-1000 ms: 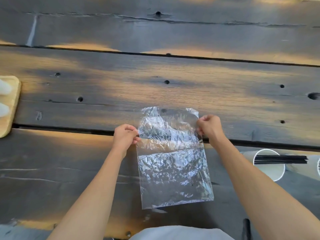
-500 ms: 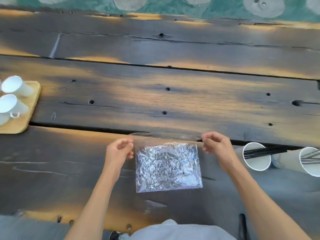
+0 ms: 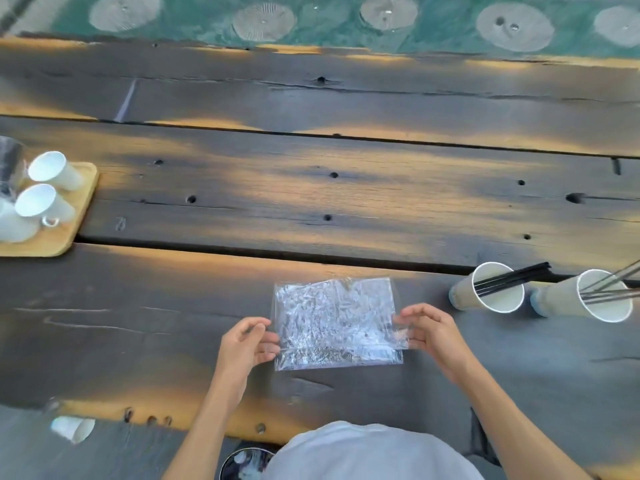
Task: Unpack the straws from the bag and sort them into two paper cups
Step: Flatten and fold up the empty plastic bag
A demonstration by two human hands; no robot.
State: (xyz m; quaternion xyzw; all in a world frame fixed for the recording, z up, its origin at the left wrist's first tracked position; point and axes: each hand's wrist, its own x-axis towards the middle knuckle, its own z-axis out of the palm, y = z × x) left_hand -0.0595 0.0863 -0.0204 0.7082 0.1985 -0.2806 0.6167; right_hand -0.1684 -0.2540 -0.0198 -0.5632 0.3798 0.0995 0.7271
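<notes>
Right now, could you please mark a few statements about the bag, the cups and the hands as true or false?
1. The plastic bag lies flat on the wooden table. True.
2. The left hand and the right hand are at opposite side edges of the bag. True.
3. Straws are still inside the bag. False: it looks empty, and the black straws stand in the nearer paper cup.
4. The metal straws are in the farther paper cup, at the right. True.
5. Both paper cups stand on the wooden tray. False: they stand on the table at the right; the tray at the left holds white cups.
</notes>
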